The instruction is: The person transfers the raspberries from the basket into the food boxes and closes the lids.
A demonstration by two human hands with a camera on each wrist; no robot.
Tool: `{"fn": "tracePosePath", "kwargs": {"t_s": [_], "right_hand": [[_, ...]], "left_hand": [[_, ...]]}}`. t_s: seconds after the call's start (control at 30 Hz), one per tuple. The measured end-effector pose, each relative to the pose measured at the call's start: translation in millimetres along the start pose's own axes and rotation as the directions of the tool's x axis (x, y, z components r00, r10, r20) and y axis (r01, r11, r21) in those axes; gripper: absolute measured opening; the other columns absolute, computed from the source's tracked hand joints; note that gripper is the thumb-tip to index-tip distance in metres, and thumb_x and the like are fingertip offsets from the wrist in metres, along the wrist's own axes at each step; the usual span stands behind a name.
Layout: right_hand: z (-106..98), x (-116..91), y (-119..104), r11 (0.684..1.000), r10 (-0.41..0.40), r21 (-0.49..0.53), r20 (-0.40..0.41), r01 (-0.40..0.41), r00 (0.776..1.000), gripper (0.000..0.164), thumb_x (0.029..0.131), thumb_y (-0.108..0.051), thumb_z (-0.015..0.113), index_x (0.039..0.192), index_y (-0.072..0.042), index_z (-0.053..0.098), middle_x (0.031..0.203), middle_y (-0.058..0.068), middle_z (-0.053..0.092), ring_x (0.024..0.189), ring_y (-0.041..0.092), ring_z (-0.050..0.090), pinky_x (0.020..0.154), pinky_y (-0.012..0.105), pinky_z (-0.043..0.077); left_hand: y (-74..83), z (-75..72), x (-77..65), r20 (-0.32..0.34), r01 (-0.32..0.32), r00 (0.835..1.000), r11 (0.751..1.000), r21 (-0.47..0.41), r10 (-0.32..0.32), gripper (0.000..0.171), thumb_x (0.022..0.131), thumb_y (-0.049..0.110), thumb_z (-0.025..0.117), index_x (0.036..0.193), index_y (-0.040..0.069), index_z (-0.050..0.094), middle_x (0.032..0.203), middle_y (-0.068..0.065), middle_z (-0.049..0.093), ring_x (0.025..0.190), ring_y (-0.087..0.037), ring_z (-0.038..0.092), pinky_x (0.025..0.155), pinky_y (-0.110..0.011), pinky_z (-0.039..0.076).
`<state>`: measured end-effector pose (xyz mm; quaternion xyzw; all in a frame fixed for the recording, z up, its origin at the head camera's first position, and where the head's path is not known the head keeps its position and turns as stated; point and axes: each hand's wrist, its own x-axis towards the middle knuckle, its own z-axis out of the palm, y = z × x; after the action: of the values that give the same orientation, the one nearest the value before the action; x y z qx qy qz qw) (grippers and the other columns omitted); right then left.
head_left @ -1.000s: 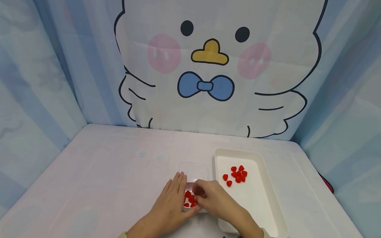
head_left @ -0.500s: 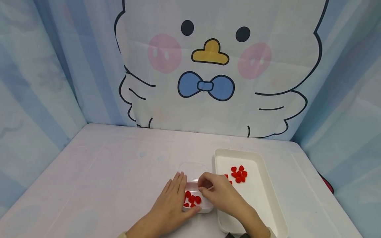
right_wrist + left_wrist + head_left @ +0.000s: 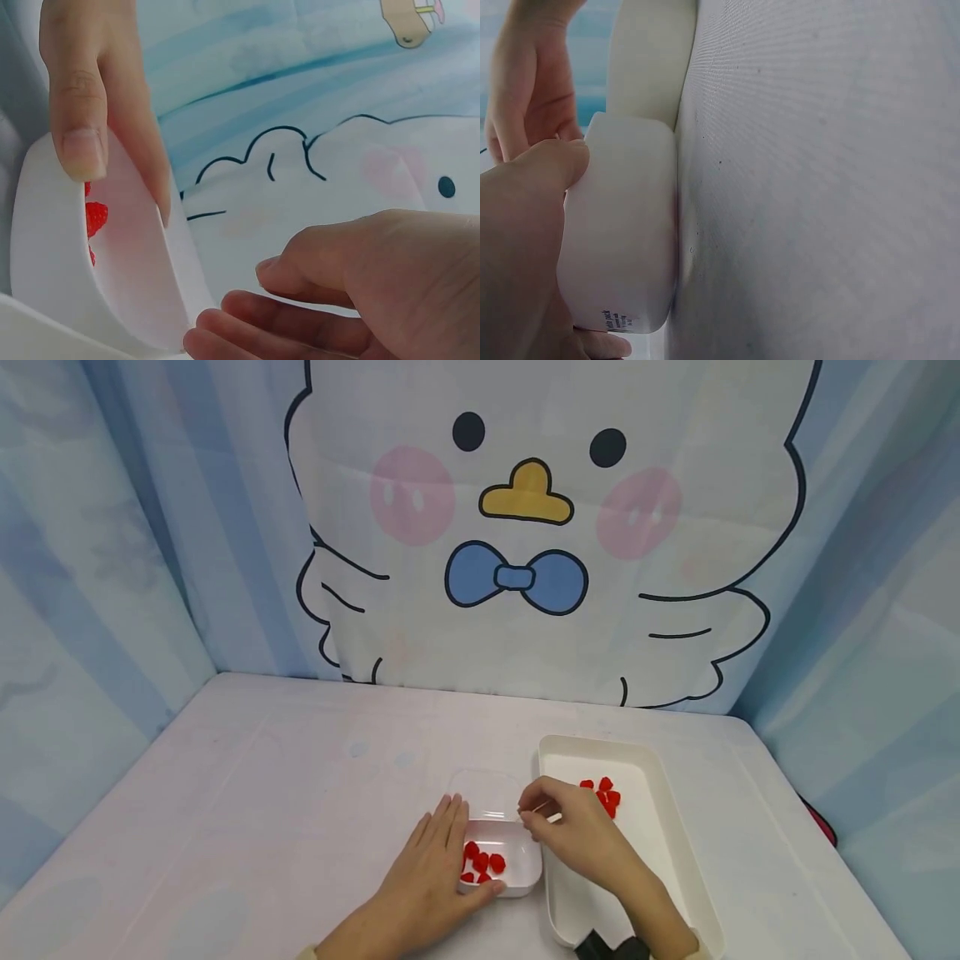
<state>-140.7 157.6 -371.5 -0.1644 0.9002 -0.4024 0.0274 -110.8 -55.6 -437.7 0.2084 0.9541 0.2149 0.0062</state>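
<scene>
A small white plastic box [image 3: 522,864], its clear lid [image 3: 487,789] folded back, holds several red raspberries [image 3: 481,862]. My left hand [image 3: 423,872] grips the box at its left end, fingers along that side and thumb over the near rim. In the left wrist view, this thumb [image 3: 566,161] lies against the box's upper edge. My right hand [image 3: 573,835] hovers past the box's right far corner, over the edge of a white tray [image 3: 637,877]. The right wrist view shows its fingers [image 3: 262,315] loosely bent, thumb apart, holding nothing. More raspberries [image 3: 612,799] lie in the tray, partly hidden behind the right hand.
The tray stands right beside the box on a pale cloth-covered table [image 3: 300,793]. A printed curtain [image 3: 517,652] hangs behind the table's far edge, with more curtain on both sides. A black device [image 3: 611,947] sits by the right wrist.
The right hand has let go of a raspberry in the box and moved right and away, to the tray's edge. The left hand has stayed on the box.
</scene>
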Motion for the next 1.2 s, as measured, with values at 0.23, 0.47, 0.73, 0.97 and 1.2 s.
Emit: {"fn": "tracePosePath", "kwargs": {"t_s": [0.23, 0.47, 0.73, 0.97, 1.2], "right_hand": [[-11.6, 1.5, 9.3, 0.998, 0.02, 0.054, -0.03, -0.018, 0.999, 0.007, 0.09, -0.005, 0.068, 0.096, -0.008, 0.066, 0.091, 0.01, 0.07, 0.074, 0.015, 0.07, 0.065, 0.023, 0.058], [-17.9, 3.8, 19.8, 0.992, 0.095, 0.084, -0.059, -0.09, 0.994, 0.006, 0.089, -0.003, 0.067, 0.095, -0.006, 0.065, 0.092, 0.015, 0.07, 0.076, 0.018, 0.071, 0.064, 0.025, 0.059], [-24.5, 3.7, 23.6, 0.987, 0.154, 0.05, -0.087, -0.15, 0.984, 0.007, 0.09, -0.007, 0.068, 0.097, -0.007, 0.066, 0.091, 0.011, 0.071, 0.07, 0.015, 0.069, 0.063, 0.023, 0.056], [-31.8, 1.5, 29.0, 0.982, 0.187, 0.053, -0.104, -0.183, 0.977, 0.009, 0.092, -0.008, 0.066, 0.1, -0.004, 0.065, 0.089, 0.01, 0.071, 0.072, 0.017, 0.07, 0.065, 0.027, 0.058], [-39.1, 0.5, 37.4, 0.976, 0.216, 0.025, -0.131, -0.215, 0.968, 0.012, 0.093, -0.009, 0.066, 0.103, -0.003, 0.065, 0.094, 0.011, 0.071, 0.079, 0.018, 0.071, 0.068, 0.027, 0.061]], "left_hand": [[1.2, -1.5, 0.9, 0.017, 0.02, 1.0, 1.0, -0.008, -0.02, 0.101, 0.086, 0.072, 0.054, 0.154, 0.003, 0.026, 0.162, -0.015, 0.029, 0.152, -0.032, 0.024, 0.122, -0.053, 0.025], [-0.1, -0.5, 0.0, 0.01, 0.012, 1.0, 1.0, -0.005, -0.012, 0.101, 0.087, 0.073, 0.052, 0.154, 0.003, 0.027, 0.161, -0.015, 0.03, 0.151, -0.031, 0.026, 0.122, -0.052, 0.025], [0.3, 0.3, 0.3, 0.01, 0.014, 1.0, 1.0, -0.004, -0.014, 0.101, 0.086, 0.075, 0.05, 0.154, 0.003, 0.027, 0.161, -0.015, 0.03, 0.151, -0.031, 0.026, 0.122, -0.051, 0.025], [2.6, -2.1, 0.4, 0.051, 0.057, 0.997, 0.998, -0.034, -0.055, 0.103, 0.084, 0.072, 0.056, 0.155, 0.005, 0.024, 0.163, -0.013, 0.027, 0.152, -0.031, 0.024, 0.122, -0.054, 0.023], [2.0, -1.2, 0.2, 0.042, 0.046, 0.998, 0.999, -0.018, -0.045, 0.102, 0.085, 0.071, 0.055, 0.155, 0.005, 0.024, 0.163, -0.013, 0.027, 0.152, -0.031, 0.024, 0.122, -0.053, 0.024]]}}
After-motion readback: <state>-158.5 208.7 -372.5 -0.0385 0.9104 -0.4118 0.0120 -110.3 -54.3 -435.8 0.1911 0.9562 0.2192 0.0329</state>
